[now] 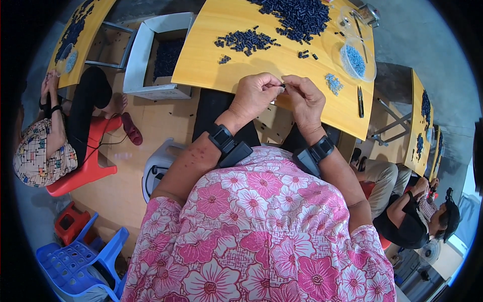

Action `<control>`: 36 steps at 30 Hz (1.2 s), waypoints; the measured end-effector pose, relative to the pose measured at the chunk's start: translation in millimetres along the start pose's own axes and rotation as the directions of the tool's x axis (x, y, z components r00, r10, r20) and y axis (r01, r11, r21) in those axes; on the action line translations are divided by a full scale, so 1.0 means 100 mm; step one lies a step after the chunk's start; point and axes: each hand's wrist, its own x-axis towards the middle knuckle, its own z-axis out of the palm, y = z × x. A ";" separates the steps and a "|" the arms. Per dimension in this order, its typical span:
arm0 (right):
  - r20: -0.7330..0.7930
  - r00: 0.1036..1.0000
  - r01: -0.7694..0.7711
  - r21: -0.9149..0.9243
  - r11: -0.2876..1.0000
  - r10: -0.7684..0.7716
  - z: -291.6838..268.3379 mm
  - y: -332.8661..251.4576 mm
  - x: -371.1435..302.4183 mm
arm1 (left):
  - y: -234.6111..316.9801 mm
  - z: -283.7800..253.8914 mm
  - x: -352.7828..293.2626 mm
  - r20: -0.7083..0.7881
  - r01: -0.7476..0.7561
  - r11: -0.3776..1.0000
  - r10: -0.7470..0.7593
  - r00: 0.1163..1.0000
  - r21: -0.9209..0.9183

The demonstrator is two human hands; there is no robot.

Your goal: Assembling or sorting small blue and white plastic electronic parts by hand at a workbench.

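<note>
Over the near edge of the yellow table point(211, 65), my left hand point(255, 96) and my right hand point(307, 99) meet fingertip to fingertip. Both are closed in a pinch on a small black piece point(283, 86), mostly covered by the fingers. Beyond them lies a small heap of short black tubular parts point(247, 41), with a larger heap of black parts point(302, 20) farther back. To the right of my right hand sits a little cluster of pale blue clear pieces point(333, 84). A clear plastic bowl point(372, 71) behind it holds many more blue pieces. Black-handled tweezers or snips point(360, 102) lie at the right edge.
A white box point(136, 65) with dark parts stands on the floor, left of the table. A metal can point(370, 15) is at the far right corner. Co-workers sit at other tables left and right. Red point(93, 156) and blue point(75, 261) plastic seats stand at left.
</note>
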 end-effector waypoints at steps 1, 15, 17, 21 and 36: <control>0.078 0.974 0.227 -0.268 0.936 -0.214 -0.02 -0.02 0.01 | 0.03 0.00 -0.01 0.015 0.008 1.000 -0.008 1.000 0.013; -0.007 0.983 -0.183 0.094 0.979 0.185 0.03 0.06 -0.09 | 0.03 -0.02 0.01 -0.002 0.025 0.988 -0.025 1.000 -0.150; -0.008 0.990 -0.139 0.030 0.990 0.139 0.02 0.10 -0.08 | 0.04 -0.02 0.00 -0.001 0.024 0.991 -0.025 1.000 -0.130; 0.057 0.994 0.106 -0.292 0.951 -0.094 -0.01 0.05 -0.06 | 0.00 -0.02 -0.03 -0.010 0.045 0.992 -0.046 0.999 -0.114; 0.154 0.987 0.051 -0.052 0.997 -0.043 0.08 -0.24 0.37 | 0.08 -0.16 -0.11 -0.007 -0.286 0.864 0.317 0.948 0.413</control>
